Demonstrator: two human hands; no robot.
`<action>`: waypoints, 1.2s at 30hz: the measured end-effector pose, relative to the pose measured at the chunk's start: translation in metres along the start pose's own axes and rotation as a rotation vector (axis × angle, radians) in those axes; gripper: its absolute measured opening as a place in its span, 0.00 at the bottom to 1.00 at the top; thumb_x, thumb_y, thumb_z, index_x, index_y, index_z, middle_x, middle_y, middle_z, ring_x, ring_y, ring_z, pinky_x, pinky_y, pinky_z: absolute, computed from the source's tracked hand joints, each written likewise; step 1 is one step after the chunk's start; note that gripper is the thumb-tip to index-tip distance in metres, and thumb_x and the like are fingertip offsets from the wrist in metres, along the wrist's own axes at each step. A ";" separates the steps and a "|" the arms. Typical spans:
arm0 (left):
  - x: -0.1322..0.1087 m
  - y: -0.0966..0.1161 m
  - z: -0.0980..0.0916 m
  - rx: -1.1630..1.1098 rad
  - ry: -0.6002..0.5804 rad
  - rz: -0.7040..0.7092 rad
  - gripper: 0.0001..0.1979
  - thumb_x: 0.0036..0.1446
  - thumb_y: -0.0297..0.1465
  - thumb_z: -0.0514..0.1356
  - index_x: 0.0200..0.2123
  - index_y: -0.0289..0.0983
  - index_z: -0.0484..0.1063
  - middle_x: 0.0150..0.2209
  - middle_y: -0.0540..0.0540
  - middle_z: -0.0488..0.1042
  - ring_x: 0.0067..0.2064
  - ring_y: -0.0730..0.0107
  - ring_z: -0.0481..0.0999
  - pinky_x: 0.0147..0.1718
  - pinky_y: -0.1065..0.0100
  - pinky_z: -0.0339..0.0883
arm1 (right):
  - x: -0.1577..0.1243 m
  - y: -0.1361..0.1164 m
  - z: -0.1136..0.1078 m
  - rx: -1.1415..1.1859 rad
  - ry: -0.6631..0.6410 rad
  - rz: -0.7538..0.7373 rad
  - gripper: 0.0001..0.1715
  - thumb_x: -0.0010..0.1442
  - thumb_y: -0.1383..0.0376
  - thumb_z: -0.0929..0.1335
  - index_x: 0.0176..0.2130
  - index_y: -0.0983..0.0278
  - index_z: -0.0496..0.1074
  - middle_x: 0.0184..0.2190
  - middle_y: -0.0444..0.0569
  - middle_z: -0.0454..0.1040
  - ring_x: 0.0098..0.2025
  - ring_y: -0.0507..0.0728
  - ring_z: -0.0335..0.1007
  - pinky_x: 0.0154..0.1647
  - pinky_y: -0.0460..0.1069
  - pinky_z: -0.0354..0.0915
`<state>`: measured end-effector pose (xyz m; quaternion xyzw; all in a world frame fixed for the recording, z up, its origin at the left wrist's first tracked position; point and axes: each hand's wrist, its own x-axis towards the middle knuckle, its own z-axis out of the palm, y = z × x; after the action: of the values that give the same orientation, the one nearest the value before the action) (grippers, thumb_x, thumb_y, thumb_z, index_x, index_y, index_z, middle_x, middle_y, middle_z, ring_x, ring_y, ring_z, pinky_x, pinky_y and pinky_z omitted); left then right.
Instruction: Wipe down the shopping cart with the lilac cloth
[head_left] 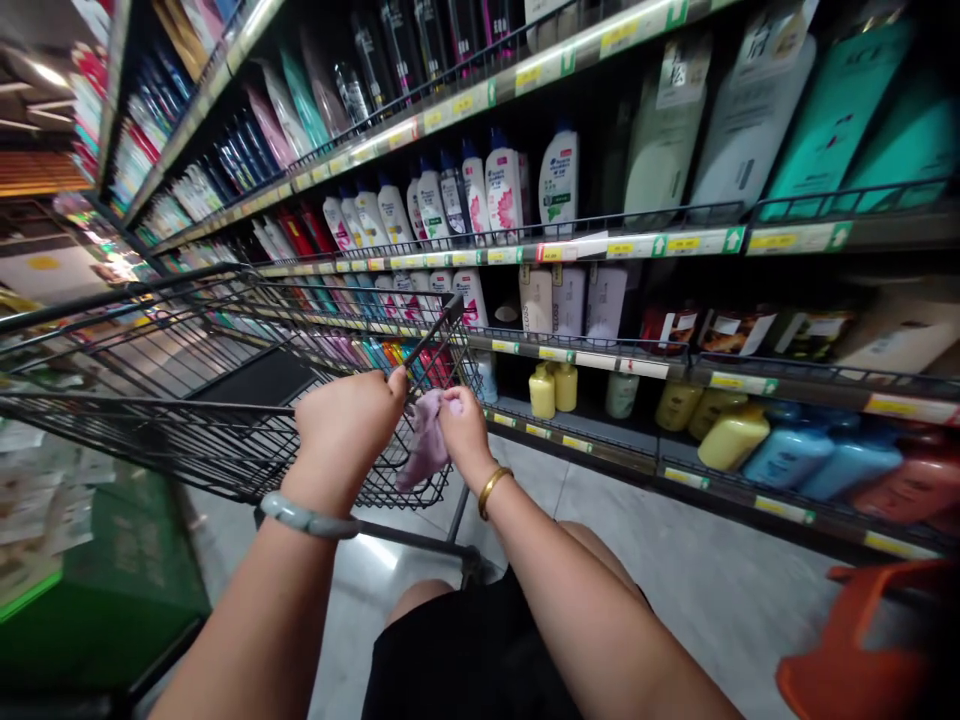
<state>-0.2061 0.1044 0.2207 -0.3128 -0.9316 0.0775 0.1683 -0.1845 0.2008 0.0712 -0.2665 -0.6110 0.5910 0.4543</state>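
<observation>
My left hand (349, 418), wearing a pale jade bangle (309, 516), is closed around the near top rim of a black wire shopping cart (247, 410). Just to its right, my right hand (466, 428) pinches a lilac cloth (426, 445), which hangs down against the cart's end mesh. A gold bangle (495, 490) circles the right wrist. The fingertips of the left hand are mostly hidden behind the fist.
Shelves on the right hold shampoo bottles (559, 180), yellow bottles (541, 392) and blue pump bottles (787, 455). A green display bin (120, 570) stands at lower left. An orange object (847, 640), blurred, is on the right over the grey tiled floor (622, 560).
</observation>
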 end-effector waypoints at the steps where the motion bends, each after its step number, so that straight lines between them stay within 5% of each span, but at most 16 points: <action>1: 0.002 0.002 0.000 -0.007 -0.004 -0.006 0.38 0.70 0.48 0.36 0.40 0.32 0.82 0.38 0.30 0.82 0.44 0.36 0.83 0.34 0.53 0.70 | 0.003 0.003 0.000 0.001 0.019 0.072 0.03 0.58 0.66 0.70 0.37 0.60 0.73 0.40 0.45 0.76 0.43 0.56 0.71 0.51 0.50 0.68; 3: 0.005 0.006 0.000 -0.004 -0.001 -0.007 0.38 0.70 0.48 0.36 0.40 0.32 0.82 0.38 0.30 0.82 0.44 0.35 0.82 0.34 0.52 0.70 | 0.004 0.000 0.002 0.064 0.014 0.063 0.04 0.59 0.64 0.70 0.37 0.59 0.73 0.39 0.45 0.76 0.42 0.55 0.72 0.49 0.50 0.68; 8: 0.008 0.012 0.003 0.028 0.052 0.024 0.37 0.71 0.45 0.36 0.41 0.30 0.81 0.39 0.29 0.82 0.42 0.37 0.83 0.32 0.54 0.69 | 0.003 -0.019 0.005 0.196 -0.085 -0.274 0.07 0.62 0.59 0.71 0.40 0.59 0.75 0.42 0.45 0.76 0.46 0.55 0.73 0.53 0.49 0.67; 14: 0.013 0.020 0.006 -0.019 0.089 -0.074 0.36 0.70 0.47 0.39 0.37 0.32 0.81 0.38 0.31 0.82 0.42 0.38 0.82 0.30 0.57 0.63 | 0.013 0.003 0.004 0.053 -0.004 0.068 0.02 0.61 0.64 0.70 0.36 0.59 0.73 0.37 0.44 0.77 0.41 0.55 0.71 0.48 0.50 0.68; 19: 0.016 0.019 0.022 -0.052 0.262 -0.088 0.32 0.71 0.47 0.42 0.36 0.35 0.80 0.34 0.34 0.82 0.37 0.44 0.82 0.28 0.58 0.56 | 0.008 -0.024 0.007 0.175 -0.002 -0.308 0.04 0.63 0.61 0.70 0.40 0.58 0.74 0.42 0.46 0.77 0.48 0.56 0.72 0.54 0.50 0.67; 21: 0.015 0.015 0.030 -0.062 0.379 -0.077 0.30 0.70 0.48 0.45 0.35 0.36 0.79 0.32 0.35 0.81 0.35 0.47 0.80 0.29 0.58 0.55 | 0.011 -0.023 0.009 0.173 -0.007 -0.348 0.04 0.63 0.62 0.69 0.40 0.58 0.74 0.43 0.46 0.77 0.49 0.55 0.72 0.56 0.50 0.67; 27: 0.002 -0.001 0.050 -0.250 0.626 0.037 0.23 0.68 0.48 0.54 0.29 0.39 0.75 0.30 0.41 0.78 0.38 0.54 0.77 0.47 0.55 0.65 | 0.026 0.029 0.017 0.046 0.105 0.176 0.04 0.58 0.64 0.70 0.37 0.59 0.72 0.37 0.44 0.76 0.41 0.56 0.71 0.46 0.50 0.67; 30: -0.005 -0.009 0.055 -0.379 0.687 0.079 0.19 0.66 0.46 0.57 0.35 0.39 0.78 0.35 0.41 0.79 0.43 0.54 0.77 0.61 0.50 0.59 | 0.018 0.021 0.018 0.145 0.113 0.236 0.06 0.58 0.61 0.70 0.37 0.60 0.71 0.33 0.42 0.75 0.37 0.55 0.71 0.40 0.48 0.67; 34: -0.014 -0.021 0.052 -0.427 0.542 0.183 0.18 0.67 0.45 0.55 0.41 0.39 0.79 0.35 0.42 0.78 0.45 0.53 0.77 0.59 0.51 0.62 | 0.005 -0.011 0.011 0.224 -0.023 -0.100 0.08 0.60 0.59 0.69 0.40 0.59 0.72 0.41 0.45 0.77 0.44 0.55 0.73 0.49 0.49 0.69; 36: -0.019 -0.027 0.048 -0.436 0.497 0.205 0.18 0.68 0.44 0.54 0.45 0.40 0.79 0.38 0.41 0.79 0.48 0.52 0.77 0.66 0.45 0.55 | 0.005 -0.010 0.008 0.155 -0.023 -0.189 0.06 0.59 0.61 0.70 0.38 0.59 0.73 0.43 0.45 0.77 0.48 0.56 0.73 0.54 0.51 0.68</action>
<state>-0.2242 0.0695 0.1771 -0.4424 -0.8207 -0.1852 0.3105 -0.1914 0.1999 0.0829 -0.1649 -0.5912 0.5940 0.5201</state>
